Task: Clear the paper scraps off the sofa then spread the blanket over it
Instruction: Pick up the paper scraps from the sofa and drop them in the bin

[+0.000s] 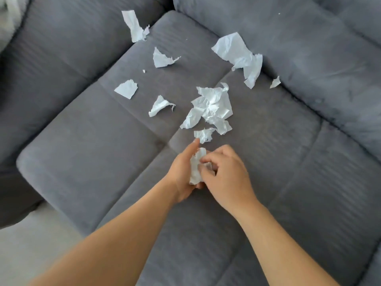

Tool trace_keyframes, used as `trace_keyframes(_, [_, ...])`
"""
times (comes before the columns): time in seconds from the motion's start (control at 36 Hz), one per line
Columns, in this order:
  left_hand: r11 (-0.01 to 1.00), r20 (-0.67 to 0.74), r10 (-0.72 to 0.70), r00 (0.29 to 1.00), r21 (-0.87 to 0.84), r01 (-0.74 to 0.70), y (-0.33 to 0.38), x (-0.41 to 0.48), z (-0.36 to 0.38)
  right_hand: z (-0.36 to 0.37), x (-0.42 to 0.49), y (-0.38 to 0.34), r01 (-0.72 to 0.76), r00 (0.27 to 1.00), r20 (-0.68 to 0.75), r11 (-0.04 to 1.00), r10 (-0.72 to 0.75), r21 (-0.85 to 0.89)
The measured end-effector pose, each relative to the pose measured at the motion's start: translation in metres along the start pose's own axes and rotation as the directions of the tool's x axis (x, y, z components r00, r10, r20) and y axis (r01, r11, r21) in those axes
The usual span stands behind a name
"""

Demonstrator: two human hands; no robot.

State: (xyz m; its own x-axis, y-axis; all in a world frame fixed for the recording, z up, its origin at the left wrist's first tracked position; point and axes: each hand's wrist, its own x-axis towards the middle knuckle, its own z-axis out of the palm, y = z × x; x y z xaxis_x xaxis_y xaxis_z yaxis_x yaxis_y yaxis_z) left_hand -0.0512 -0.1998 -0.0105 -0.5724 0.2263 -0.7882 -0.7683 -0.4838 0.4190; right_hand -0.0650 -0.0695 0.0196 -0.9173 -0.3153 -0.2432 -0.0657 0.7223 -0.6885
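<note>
Head view: grey sofa (82,162), pale floor (41,244) at its front-left corner. Paper scraps (212,108) litter the seat from middle to back edge. Left hand (183,174) grips a crumpled scrap (195,168), long axis front-to-back; right hand (228,178) pinches it.

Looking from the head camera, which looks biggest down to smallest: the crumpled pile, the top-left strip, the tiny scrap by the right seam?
1. Crumpled pile.
2. Top-left strip, though it lies farther off, so the real gap may be smaller.
3. Tiny scrap, clearly smallest.
</note>
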Motion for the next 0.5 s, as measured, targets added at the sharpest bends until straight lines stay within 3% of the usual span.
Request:
trace_keyframes(0.03, [1.000, -0.023, 0.005, 1.000, 0.009, -0.005, -0.001, 0.000, 0.000, 0.005, -0.006, -0.002, 0.048, 0.992, 0.123, 0.994, -0.036, -0.098])
trace_keyframes(0.08, [0.998, -0.060, 0.047, 0.997, 0.037, -0.045, -0.004, 0.002, -0.001, 0.002, -0.005, -0.003, 0.106, 0.982, 0.166, 0.989, -0.088, -0.102])
trace_keyframes(0.19, [0.992, -0.079, 0.072, 0.994, 0.106, -0.063, -0.004, 0.004, -0.003, -0.042, 0.036, 0.005, 0.041, 0.990, -0.136, 0.994, -0.027, 0.099])
trace_keyframes(0.31, [0.995, -0.071, 0.064, 0.995, 0.078, -0.058, -0.005, 0.006, -0.005, -0.085, 0.111, 0.052, -0.209, 0.893, -0.383, 0.971, 0.238, 0.115])
trace_keyframes(0.36, [0.996, -0.070, 0.067, 0.995, 0.069, -0.063, -0.006, 0.007, -0.007, -0.097, 0.143, 0.080, -0.350, 0.870, -0.384, 0.936, 0.309, -0.040])
trace_keyframes(0.42, [0.996, -0.070, 0.071, 0.995, 0.065, -0.066, -0.006, 0.007, -0.007, -0.101, 0.162, 0.099, -0.448, 0.883, -0.271, 0.862, 0.384, -0.237])
trace_keyframes(0.5, [0.996, -0.073, 0.075, 0.995, 0.062, -0.070, -0.006, 0.009, -0.005, -0.096, 0.177, 0.108, -0.456, 0.890, -0.183, 0.804, 0.418, -0.383])
